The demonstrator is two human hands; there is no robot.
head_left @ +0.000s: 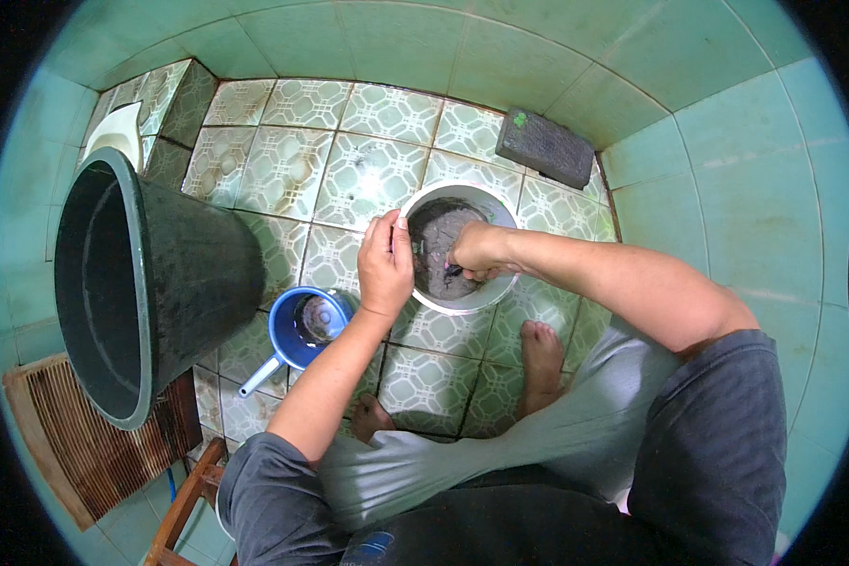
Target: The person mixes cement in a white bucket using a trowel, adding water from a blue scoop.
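A white round bucket (496, 203) stands on the tiled floor before me, holding a thick grey mix like wet cement (439, 228). My left hand (387, 262) grips the bucket's left rim, thumb over the edge. Inside the bucket, my right hand (479, 251) is closed around a tool with a dark handle (453, 270); its working end is hidden in the grey mix, so its kind does not show. Left of my left forearm sits a blue dipper (281, 332) with a long handle and a little cloudy residue in it.
A large dark tub (198, 247) leans at the left, its mouth toward me. Below it is a ribbed wooden washboard (104, 443), near a wooden stool or frame (187, 505). A dark grey block (547, 149) lies by the back wall. My bare feet (541, 363) flank the bucket's near side.
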